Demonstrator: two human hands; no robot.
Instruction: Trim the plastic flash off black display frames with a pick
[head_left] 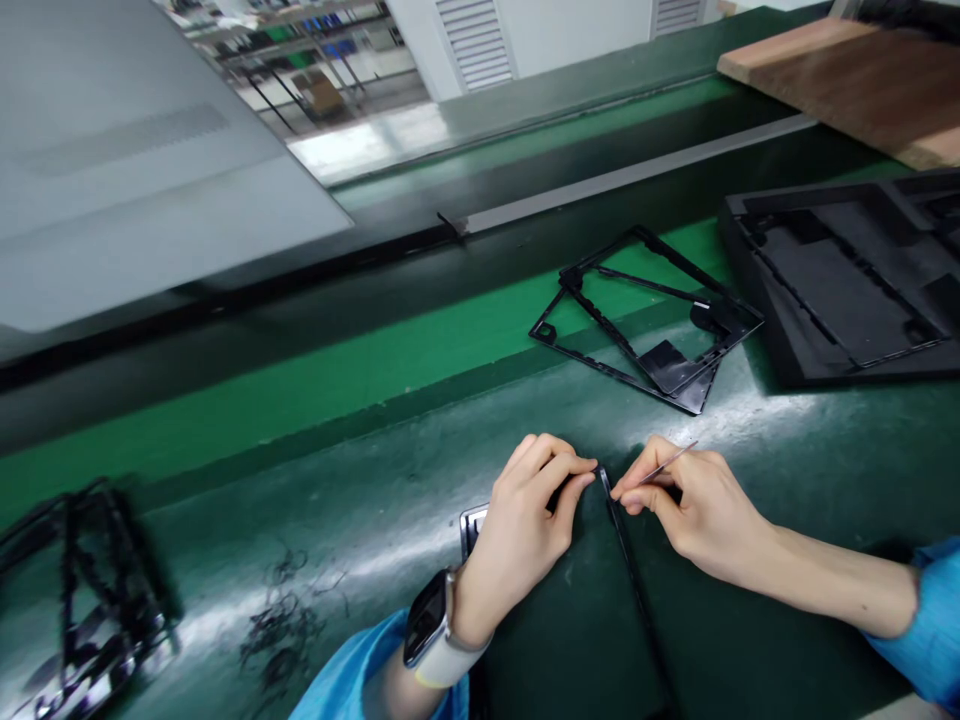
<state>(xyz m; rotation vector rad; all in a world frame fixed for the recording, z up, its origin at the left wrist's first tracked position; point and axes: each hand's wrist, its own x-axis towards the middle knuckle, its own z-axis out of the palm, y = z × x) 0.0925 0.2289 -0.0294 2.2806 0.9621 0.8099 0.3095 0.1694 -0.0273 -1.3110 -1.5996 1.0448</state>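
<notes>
My left hand (529,510), with a watch on its wrist, pinches the upper corner of a black plastic frame (634,580) between thumb and forefinger. The frame's long thin side runs down toward me, and part of its other side shows behind my left wrist. My right hand (686,505) is closed on a thin, slender tool (671,460). Its fingertips are at the frame's edge, just below the held corner. The tool's working tip is hidden by my fingers, so its kind is unclear.
Two overlapping black frames (645,320) lie farther up the green table (390,480). A black foam tray (825,375) at right holds another frame. More frames (90,590) are piled at left, beside dark thin shavings (281,625). A wooden board (847,75) is at the upper right.
</notes>
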